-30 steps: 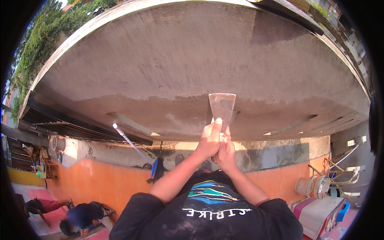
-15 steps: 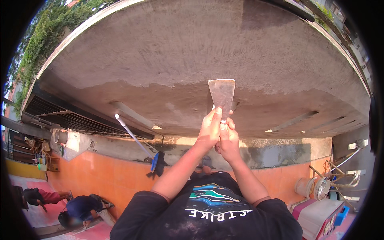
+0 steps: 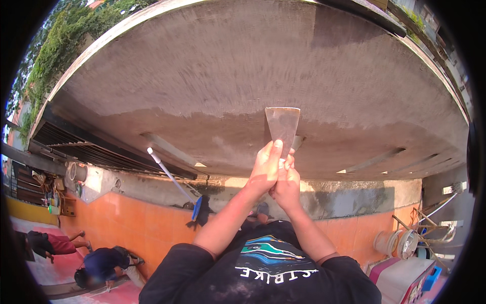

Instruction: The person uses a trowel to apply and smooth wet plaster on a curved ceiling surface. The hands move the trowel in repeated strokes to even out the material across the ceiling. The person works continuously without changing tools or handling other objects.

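Observation:
A flat metal scraper (image 3: 283,123) with a wide, straight-edged blade stands out ahead of me, its blade pointing at the brown-grey wall (image 3: 202,76). My left hand (image 3: 266,164) is closed round its lower part, the thumb pressed along the blade. Just below and to the right, my right hand (image 3: 287,183) is wrapped round the handle, which the fingers mostly hide. Both hands touch each other. Across the wall's surface runs an uneven line between a lighter upper part and a darker lower part. Whether the blade touches the wall I cannot tell.
A broom (image 3: 196,207) with a blue head and white pole leans at left. Slotted openings (image 3: 377,159) cut the lower wall. Buckets (image 3: 387,242) and a pale box (image 3: 402,276) stand at right on orange floor (image 3: 136,218). Two people (image 3: 104,263) bend down at lower left.
The scraper and both hands have shifted slightly lower in view, still gripped the same way. At lower left, one of the people has changed posture a little.

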`<act>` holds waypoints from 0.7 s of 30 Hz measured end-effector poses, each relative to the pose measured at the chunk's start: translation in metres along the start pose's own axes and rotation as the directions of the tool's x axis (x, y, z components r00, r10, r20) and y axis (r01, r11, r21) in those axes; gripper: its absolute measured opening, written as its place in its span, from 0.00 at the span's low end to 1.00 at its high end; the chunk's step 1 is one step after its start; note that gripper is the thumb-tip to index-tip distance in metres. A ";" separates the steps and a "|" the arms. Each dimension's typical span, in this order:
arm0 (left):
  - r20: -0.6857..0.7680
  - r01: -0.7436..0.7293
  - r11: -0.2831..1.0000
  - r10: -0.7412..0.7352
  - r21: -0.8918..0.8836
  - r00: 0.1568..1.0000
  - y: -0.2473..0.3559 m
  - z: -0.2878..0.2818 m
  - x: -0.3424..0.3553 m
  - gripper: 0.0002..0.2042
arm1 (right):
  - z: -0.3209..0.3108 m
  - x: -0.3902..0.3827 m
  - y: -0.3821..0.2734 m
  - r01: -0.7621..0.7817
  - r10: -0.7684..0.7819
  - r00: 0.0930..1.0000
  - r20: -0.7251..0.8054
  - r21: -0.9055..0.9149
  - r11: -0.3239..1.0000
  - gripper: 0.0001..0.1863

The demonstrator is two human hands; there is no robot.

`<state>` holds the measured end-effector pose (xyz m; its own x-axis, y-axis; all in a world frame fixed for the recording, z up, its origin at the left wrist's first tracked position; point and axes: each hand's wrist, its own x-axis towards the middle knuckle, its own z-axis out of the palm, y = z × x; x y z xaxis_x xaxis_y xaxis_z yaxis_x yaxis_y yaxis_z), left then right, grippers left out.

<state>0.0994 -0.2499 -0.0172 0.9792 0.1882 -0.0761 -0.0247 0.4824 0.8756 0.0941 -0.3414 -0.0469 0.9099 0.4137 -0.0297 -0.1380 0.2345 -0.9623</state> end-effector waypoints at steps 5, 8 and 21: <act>-0.046 -0.037 0.999 0.038 0.032 0.998 0.002 0.003 -0.003 0.22 | -0.001 -0.001 0.005 -0.050 0.043 0.998 0.053 0.133 0.990 0.13; -0.093 0.010 0.992 0.002 0.125 0.996 0.015 0.003 -0.009 0.24 | 0.009 -0.004 0.001 -0.106 0.082 0.992 0.098 0.279 0.954 0.16; -0.040 -0.002 0.995 0.006 0.097 0.999 0.012 0.007 -0.020 0.23 | 0.007 -0.019 -0.015 -0.074 0.073 0.997 0.040 0.031 0.997 0.24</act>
<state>0.0809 -0.2538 -0.0021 0.9703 0.2248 -0.0897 -0.0070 0.3964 0.9181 0.0758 -0.3467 -0.0302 0.8810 0.4647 -0.0890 -0.2174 0.2306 -0.9485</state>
